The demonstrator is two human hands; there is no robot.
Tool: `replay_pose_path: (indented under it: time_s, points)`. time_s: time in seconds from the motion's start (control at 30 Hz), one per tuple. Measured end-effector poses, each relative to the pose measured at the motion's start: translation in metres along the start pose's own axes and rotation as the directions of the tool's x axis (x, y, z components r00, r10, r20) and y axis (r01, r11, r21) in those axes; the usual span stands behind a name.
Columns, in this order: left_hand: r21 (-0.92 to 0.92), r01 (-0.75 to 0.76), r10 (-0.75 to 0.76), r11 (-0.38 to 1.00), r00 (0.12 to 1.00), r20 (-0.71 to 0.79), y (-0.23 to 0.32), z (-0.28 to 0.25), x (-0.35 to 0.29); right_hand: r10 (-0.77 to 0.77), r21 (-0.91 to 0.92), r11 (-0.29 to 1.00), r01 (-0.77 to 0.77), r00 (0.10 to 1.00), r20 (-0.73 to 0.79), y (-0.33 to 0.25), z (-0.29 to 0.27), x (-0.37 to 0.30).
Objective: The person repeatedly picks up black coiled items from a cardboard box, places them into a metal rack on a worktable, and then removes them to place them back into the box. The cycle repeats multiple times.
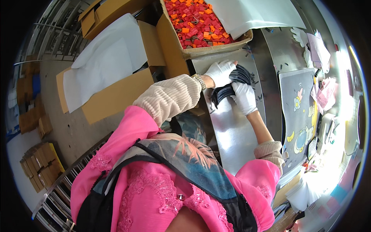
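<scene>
A thick bundle of thin black strips [242, 74] lies above the shiny metal tabletop [235, 131], bent in an arc. My left hand [221, 72], in a white glove, grips it from the far left side. My right hand [244, 97], gloved in white too, closes round the bundle on its near side. One end of the bundle fans out toward the lower left. Whether the strips are cable or flat band I cannot tell. Small dark bits are scattered on the metal around the bundle.
An open carton [208, 51] full of red and orange clips stands beyond my hands, partly under a white sheet [255, 13]. Left is another open carton [118, 94] with white sheeting [104, 58]. A dark printed mat [297, 116] and a white glove [299, 37] lie at right.
</scene>
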State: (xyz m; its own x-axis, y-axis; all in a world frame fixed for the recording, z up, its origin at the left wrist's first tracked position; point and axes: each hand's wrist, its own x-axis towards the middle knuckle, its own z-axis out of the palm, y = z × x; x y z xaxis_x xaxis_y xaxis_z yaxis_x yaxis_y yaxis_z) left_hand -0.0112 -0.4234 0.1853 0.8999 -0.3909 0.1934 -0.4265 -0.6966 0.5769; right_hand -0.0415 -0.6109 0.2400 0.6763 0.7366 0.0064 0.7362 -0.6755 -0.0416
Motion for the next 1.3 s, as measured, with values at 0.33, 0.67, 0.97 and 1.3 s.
replay_pose_path:
  time_s: [0.33, 0.67, 0.97, 1.3]
  points:
    - [-0.408, 0.190, -0.383, 0.893, 0.798, -0.466, 0.002, -0.029, -0.043, 0.060, 0.119, 0.992, -0.047, 0.992, -0.114, -0.019, 0.002, -0.003]
    - [-0.109, 0.261, -0.242, 0.959, 0.957, 0.159, 0.039, -0.032, -0.140, 0.309, 0.377, 0.853, -0.361, 0.931, 0.193, -0.026, -0.011, -0.041]
    - [-0.040, 0.158, -0.158, 0.987, 0.987, 0.018, 0.026, 0.000, -0.112, 0.164, 0.197, 0.961, -0.195, 0.973, 0.159, -0.047, -0.006, -0.054]
    - [-0.281, 0.242, -0.250, 0.929, 0.968, 0.007, 0.013, 0.003, -0.109, 0.235, 0.036, 0.972, -0.234, 0.972, -0.030, -0.030, 0.004, -0.021]
